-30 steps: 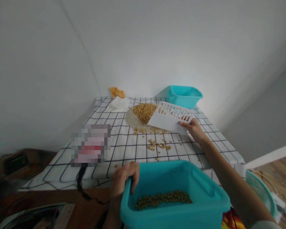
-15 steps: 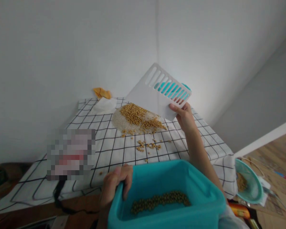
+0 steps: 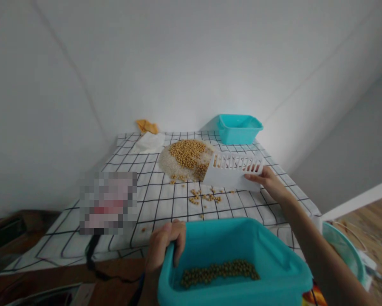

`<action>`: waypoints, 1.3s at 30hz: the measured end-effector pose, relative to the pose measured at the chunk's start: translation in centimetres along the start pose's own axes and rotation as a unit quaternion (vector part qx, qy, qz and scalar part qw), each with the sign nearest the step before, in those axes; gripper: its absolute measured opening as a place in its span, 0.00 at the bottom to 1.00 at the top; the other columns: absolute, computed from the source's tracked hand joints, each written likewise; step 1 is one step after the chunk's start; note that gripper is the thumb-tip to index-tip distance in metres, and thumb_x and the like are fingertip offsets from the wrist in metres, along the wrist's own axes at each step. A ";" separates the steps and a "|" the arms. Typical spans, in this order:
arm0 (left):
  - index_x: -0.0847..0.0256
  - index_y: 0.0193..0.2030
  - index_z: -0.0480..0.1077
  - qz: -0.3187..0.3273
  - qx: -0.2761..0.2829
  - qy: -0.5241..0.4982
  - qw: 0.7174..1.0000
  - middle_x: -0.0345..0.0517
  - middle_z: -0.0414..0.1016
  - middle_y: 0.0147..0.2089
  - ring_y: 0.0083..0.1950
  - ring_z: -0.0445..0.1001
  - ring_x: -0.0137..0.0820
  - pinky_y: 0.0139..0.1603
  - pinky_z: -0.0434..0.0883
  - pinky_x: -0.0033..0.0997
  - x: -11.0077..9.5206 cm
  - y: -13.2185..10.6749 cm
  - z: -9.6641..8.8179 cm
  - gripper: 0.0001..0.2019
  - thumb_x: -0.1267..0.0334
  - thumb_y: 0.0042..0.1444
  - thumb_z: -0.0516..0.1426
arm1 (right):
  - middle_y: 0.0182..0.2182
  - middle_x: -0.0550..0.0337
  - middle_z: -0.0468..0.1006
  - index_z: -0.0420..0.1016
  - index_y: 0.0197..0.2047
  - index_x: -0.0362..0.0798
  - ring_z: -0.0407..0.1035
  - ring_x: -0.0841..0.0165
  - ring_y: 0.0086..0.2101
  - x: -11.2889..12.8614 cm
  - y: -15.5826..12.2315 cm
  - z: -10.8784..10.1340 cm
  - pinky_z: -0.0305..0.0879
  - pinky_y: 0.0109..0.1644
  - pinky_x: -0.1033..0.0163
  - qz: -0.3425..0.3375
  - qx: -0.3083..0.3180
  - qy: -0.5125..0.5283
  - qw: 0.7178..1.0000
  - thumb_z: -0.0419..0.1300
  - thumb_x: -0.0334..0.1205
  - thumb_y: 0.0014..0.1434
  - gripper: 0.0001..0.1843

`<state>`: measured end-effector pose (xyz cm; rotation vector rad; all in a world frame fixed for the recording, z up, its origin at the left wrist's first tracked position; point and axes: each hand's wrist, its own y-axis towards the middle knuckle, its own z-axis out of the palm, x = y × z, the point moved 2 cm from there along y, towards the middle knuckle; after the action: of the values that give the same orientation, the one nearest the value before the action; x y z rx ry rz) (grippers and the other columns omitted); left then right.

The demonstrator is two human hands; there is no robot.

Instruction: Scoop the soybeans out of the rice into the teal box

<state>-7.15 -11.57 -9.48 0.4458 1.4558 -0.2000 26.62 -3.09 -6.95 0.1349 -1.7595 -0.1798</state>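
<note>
My left hand (image 3: 167, 242) is closed over the left rim of a turquoise plastic tub (image 3: 229, 229), with its thumb outside and fingers inside. A layer of soybeans (image 3: 221, 272) lies on the tub's bottom. Beyond the tub, my right hand (image 3: 270, 182) grips the right end of a white slotted plastic board (image 3: 225, 176), fingers at its slots. The board stands on its long side at the right edge of a pile of soybeans (image 3: 187, 153) mixed with rice (image 3: 169, 165). Several loose soybeans are scattered on the cloth in front of the pile.
A second turquoise tub (image 3: 240, 131) stands at the back right of the checked tablecloth (image 3: 152, 195). A white cloth (image 3: 150, 142) and an orange cloth (image 3: 147, 126) lie at the back left. A blurred-out item (image 3: 109, 204) is at the left. Low at the right is a green basket (image 3: 343, 246).
My right hand has lowered the slotted board from above the pile down to its right edge. The back tub has come into full view. My left hand keeps its hold on the tub rim.
</note>
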 end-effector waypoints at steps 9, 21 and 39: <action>0.53 0.12 0.57 0.012 -0.048 -0.012 0.999 0.41 0.59 0.15 0.24 0.61 0.37 0.46 0.64 0.43 0.3 -0.2 0.9 0.34 0.49 0.72 0.39 | 0.39 0.54 0.87 0.85 0.43 0.50 0.79 0.60 0.34 0.2 -1.0 4.2 0.76 0.37 0.58 0.002 0.077 0.005 0.997 0.72 0.51 0.55 0.16; 0.54 0.11 0.55 0.004 -0.069 -0.005 0.998 0.41 0.56 0.14 0.23 0.59 0.35 0.42 0.62 0.42 0.8 0.1 1.1 0.35 0.46 0.70 0.38 | 0.39 0.55 0.87 0.86 0.39 0.50 0.79 0.58 0.37 1.2 2.4 3.4 0.75 0.42 0.55 -0.024 0.014 0.028 0.999 0.75 0.51 0.49 0.18; 0.54 0.11 0.57 0.055 -0.113 -0.021 0.992 0.41 0.57 0.14 0.23 0.58 0.36 0.44 0.63 0.44 -0.7 -2.2 -2.8 0.34 0.48 0.71 0.41 | 0.42 0.54 0.87 0.86 0.40 0.51 0.80 0.54 0.41 -0.8 3.4 3.1 0.75 0.47 0.50 0.003 0.008 0.060 0.998 0.77 0.50 0.46 0.19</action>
<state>-10.71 -12.52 -9.31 0.3344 1.3902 0.0428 23.77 0.59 -7.65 0.1484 -1.6424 -0.1496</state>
